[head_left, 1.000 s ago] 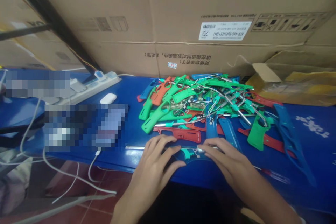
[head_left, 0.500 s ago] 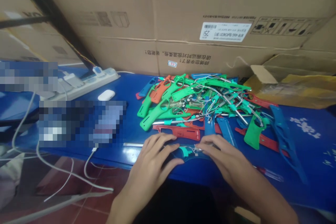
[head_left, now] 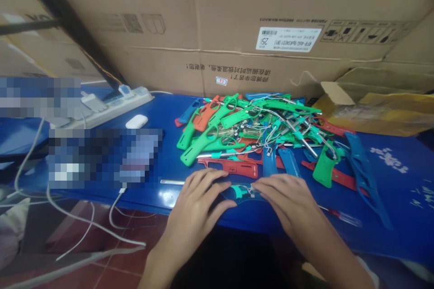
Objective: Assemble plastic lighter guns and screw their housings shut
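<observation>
- Left hand point(head_left: 200, 203): closed about a blue housing point(head_left: 226, 194), the index fingertip on the far side and the thumb at the near side; the remaining fingers bend over the work toward the table's interior.
- Right hand point(head_left: 288, 201): laid over the right end of the same housing, fingers close together, fingertips meeting small pale parts and wires. Its thumb is hidden; whether it pinches anything cannot be told.
- Location of the work: the blue housing lies near the front edge of the blue table point(head_left: 166, 156), between the two hands. A teal piece point(head_left: 238, 192) shows within it, and a metal tube point(head_left: 171, 182) extends out to the left, past the left hand.
- Beyond the hands: a red shell point(head_left: 233, 167) lies near the fingertips, at the front of a pile point(head_left: 264, 131) of green, orange, red and blue shells, metal tubes and white wires.
- Right side: a screwdriver point(head_left: 341, 217) with a red and clear handle lies beside the right forearm.
- Left side: a power strip point(head_left: 108, 108), a small white case point(head_left: 136, 121) and a pixelated device point(head_left: 140, 153) with a white cable attached.
- Rear: a large cardboard box point(head_left: 135, 67) bearing inverted print.
</observation>
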{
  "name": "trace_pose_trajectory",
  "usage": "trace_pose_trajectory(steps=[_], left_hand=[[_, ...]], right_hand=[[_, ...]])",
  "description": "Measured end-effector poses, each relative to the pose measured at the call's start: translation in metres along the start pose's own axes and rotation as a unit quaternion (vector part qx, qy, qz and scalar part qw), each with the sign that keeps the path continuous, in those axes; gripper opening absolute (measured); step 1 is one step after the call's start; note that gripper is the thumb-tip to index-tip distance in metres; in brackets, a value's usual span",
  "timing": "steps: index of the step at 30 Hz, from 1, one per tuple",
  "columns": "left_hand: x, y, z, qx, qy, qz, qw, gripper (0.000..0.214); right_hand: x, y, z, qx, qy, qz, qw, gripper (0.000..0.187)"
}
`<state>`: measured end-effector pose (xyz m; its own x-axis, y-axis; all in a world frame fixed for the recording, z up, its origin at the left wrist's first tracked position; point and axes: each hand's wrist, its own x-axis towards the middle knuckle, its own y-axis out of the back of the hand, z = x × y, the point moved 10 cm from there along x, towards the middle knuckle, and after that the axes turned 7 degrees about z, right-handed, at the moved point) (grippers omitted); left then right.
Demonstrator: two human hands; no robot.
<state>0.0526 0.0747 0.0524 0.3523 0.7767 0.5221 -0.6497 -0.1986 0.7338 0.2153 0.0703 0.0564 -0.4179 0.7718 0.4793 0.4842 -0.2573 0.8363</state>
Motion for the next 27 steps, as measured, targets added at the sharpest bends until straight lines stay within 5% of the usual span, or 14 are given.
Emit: trace_pose_trajectory(steps=[27], left_hand=[[0.000,-0.001,0.001,0.012,-0.009,-0.002,1.000,0.026]], right_hand=[[-0.007,-0.002,0.013,0.047,0.023,-0.034,0.998,0.041]])
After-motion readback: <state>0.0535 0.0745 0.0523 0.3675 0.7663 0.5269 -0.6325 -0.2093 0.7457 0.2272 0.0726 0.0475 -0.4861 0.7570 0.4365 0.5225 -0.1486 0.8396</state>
